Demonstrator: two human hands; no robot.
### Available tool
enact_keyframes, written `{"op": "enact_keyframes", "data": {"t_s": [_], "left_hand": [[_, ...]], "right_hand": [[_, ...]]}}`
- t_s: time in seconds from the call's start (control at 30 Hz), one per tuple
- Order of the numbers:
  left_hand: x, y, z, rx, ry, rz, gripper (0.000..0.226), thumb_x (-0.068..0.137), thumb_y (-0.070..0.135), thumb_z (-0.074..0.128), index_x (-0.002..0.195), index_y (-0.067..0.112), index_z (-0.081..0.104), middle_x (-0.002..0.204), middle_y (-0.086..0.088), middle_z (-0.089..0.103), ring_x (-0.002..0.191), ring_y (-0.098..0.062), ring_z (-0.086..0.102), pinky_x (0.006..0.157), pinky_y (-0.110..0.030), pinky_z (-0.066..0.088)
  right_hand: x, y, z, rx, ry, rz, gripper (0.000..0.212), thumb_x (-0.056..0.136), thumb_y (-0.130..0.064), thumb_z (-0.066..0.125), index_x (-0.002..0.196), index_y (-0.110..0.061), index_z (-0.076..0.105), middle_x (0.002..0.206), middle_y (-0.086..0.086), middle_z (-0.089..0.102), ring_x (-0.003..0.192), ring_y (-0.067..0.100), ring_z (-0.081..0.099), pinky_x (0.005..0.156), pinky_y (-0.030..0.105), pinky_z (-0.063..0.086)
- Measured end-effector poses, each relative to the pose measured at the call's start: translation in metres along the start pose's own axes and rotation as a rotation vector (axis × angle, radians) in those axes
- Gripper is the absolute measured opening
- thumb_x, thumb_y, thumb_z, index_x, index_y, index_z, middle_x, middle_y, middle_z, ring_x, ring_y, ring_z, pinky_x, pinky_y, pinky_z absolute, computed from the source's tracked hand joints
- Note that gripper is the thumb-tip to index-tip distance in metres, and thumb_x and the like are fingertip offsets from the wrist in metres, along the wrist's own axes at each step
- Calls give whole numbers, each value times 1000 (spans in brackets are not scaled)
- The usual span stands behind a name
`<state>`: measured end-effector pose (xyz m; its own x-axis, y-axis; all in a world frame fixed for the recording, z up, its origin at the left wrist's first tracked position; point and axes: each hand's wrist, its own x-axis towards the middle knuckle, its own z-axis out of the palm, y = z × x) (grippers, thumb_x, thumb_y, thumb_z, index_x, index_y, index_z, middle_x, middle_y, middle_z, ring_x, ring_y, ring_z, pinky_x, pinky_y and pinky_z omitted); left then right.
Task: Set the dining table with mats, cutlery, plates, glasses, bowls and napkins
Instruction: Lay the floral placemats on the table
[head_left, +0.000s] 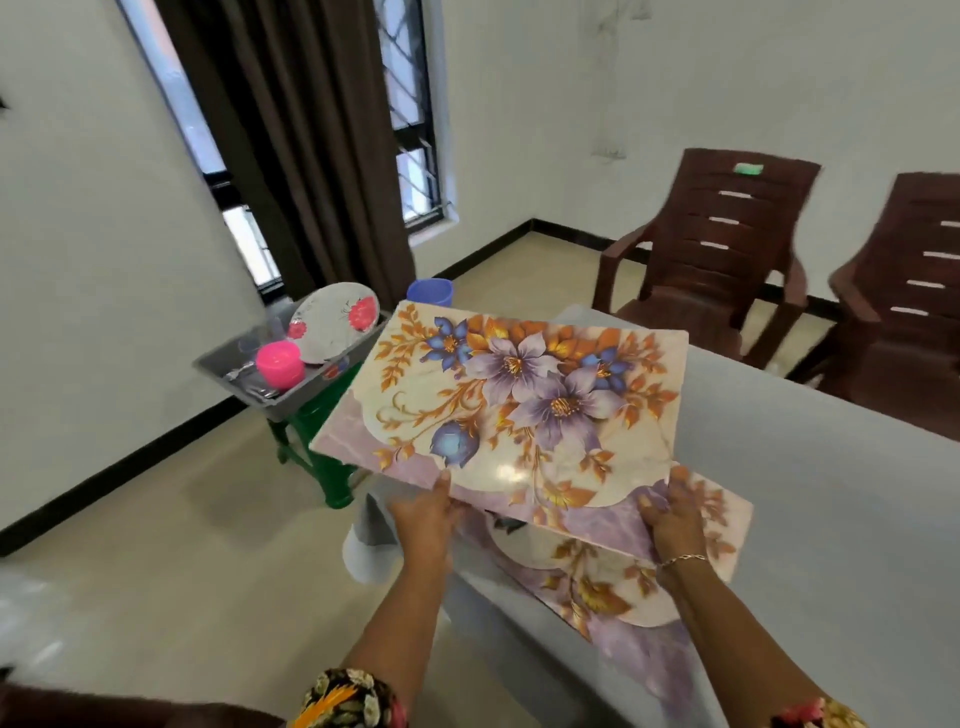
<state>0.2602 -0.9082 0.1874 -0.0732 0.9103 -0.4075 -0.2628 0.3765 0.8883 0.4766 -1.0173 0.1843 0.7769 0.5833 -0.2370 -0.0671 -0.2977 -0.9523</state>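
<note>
Above the table (810, 467), left hand (423, 512) and right hand (672, 519) — apart — pinch 1 mat (519, 395) (floral).

sleeves (348, 699): black floral print | R wrist: thin silver bracelet (683, 559)

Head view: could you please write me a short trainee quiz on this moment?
1. True or false: the left hand and right hand both hold the raised mat.
2. The pink bowl sits: A on a shelf, B in the tray, C in a sink.
3. How many mats are in view?
Key: 1 true; 2 B; 3 two: the raised mat and the lower mat.
</note>
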Motion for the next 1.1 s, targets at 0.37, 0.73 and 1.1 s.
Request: {"op": "enact_keyframes", "data": {"t_s": [0.37, 0.73, 1.1], "left_hand": [[100, 99, -102, -345, -148, -95, 39, 94, -1, 40, 133, 1, 44, 94, -7, 65, 75, -19, 67, 56, -32, 58], [255, 193, -160, -227, -111, -89, 15, 94, -2, 45, 100, 8, 56, 80, -8, 65, 70, -21, 62, 49, -26, 56], [389, 217, -64, -86, -259, -193, 19, 91, -3, 51, 109, -1, 54, 70, -7, 66, 66, -20, 62, 47, -25, 55]], "right_hand": [[22, -38, 182, -150, -115, -178, 36, 89, 4, 51, 124, 13, 46, 127, 28, 50, 115, 35, 48, 88, 25, 32], [48, -78, 365, -29, -169, -81, 5, 93, -1, 47, 96, -2, 52, 86, 11, 55, 83, 21, 44, 57, 16, 42], [146, -94, 404, 76, 67, -48, 22, 97, -11, 43, 115, -1, 51, 105, 10, 53, 100, 31, 50, 84, 34, 42]]}}
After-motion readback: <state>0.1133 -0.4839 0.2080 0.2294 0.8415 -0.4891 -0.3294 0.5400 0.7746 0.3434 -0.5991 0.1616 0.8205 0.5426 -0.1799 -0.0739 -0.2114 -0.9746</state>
